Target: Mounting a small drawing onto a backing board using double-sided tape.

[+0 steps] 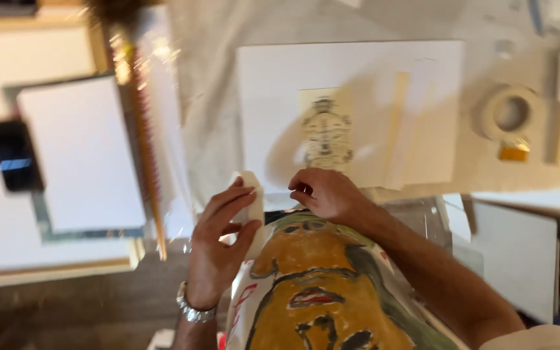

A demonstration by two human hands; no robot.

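The left hand (218, 236), a silver bracelet (196, 312) at its wrist, is curled with thumb and fingers pinching a small white roll of tape or paper (251, 198) at the near edge of the cloth-covered bench (215, 78). The right hand (325, 194) is loosely curled just beside it, fingertips nipped together on something too small to make out. Beyond them lies a white board (351, 71) bearing a small cream drawing of a figure (325, 129). A beige tape ring (510, 113) sits well apart to the right. A dark phone (15, 155) lies far left.
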